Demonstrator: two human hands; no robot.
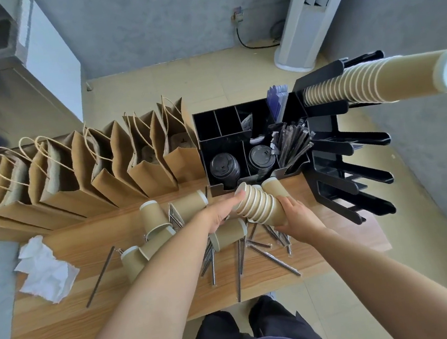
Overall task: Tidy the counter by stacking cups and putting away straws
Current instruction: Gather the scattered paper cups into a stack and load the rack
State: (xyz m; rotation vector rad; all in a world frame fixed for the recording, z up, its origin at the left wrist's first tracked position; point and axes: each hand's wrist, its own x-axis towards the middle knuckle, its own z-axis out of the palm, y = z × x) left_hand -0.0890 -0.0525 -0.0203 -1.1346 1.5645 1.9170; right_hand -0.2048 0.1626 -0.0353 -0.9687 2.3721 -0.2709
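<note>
My right hand [297, 216] grips the bottom end of a short stack of tan paper cups [260, 205], tilted over the wooden counter [67, 321]. My left hand [221, 211] reaches to the stack's open top end, its fingers touching the rim. Several loose tan cups lie on their sides: one [153, 215], one [188, 202], one [229, 234], one [274, 187] and more under my left forearm. Wrapped dark straws [274, 259] are scattered on the counter in front of me.
A black organiser [244, 144] holds lids and wrapped straws. To its right stands a black cup rack [353, 171] with a long cup stack [374, 85] in its top slot. Brown paper bags [83, 168] line the back. Crumpled white tissue [44, 269] lies left.
</note>
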